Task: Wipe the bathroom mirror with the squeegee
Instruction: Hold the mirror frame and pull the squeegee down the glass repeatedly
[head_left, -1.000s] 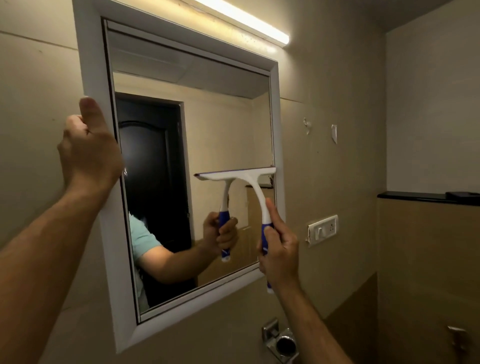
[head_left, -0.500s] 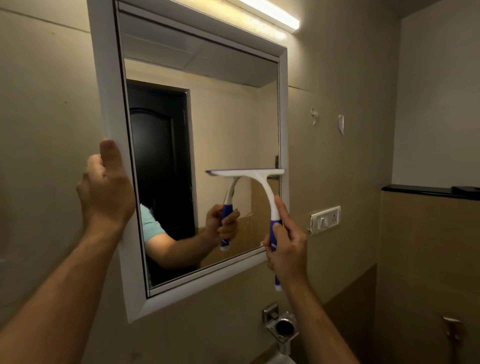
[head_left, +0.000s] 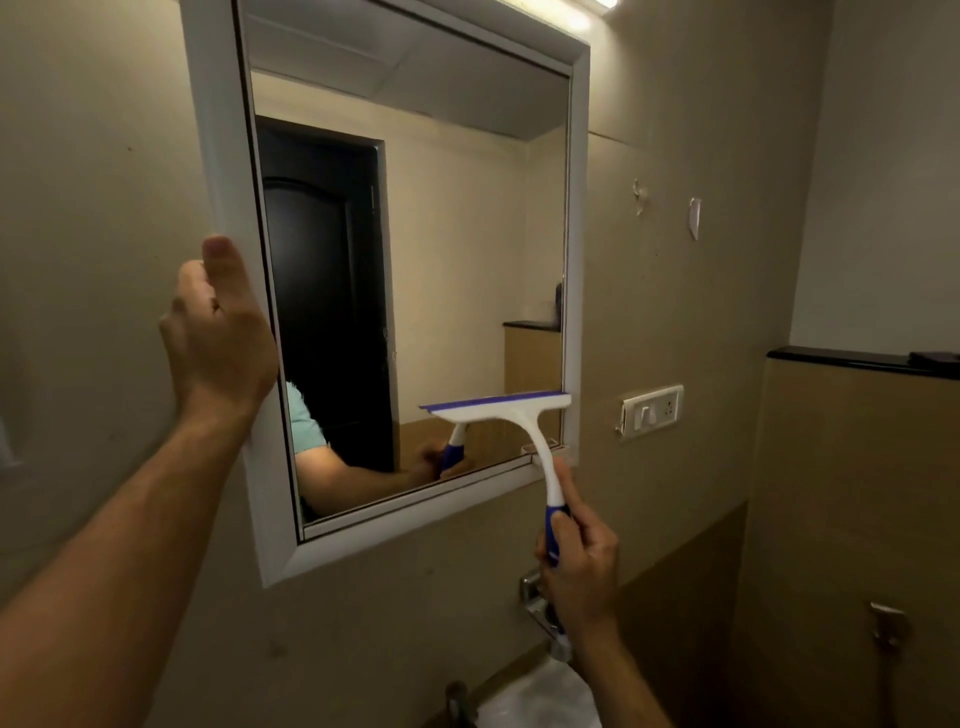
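Beige bathroom walls surrounded the scene in dim, warm light. Nearest the camera, the right hand gripped the blue handle of the squeegee, fingers curled round it below the mirror's lower right corner. The squeegee's white neck rose past the bottom frame edge, and its blade lay across the glass near the lower right corner, one end touching the right frame edge. The left hand rested on the mirror's left frame edge, thumb upright on the front, fingers round the outer side. The mirror, white-framed, reflected a dark door and the person's arm. Beyond its right edge sat a switch plate, and farther right a black ledge.
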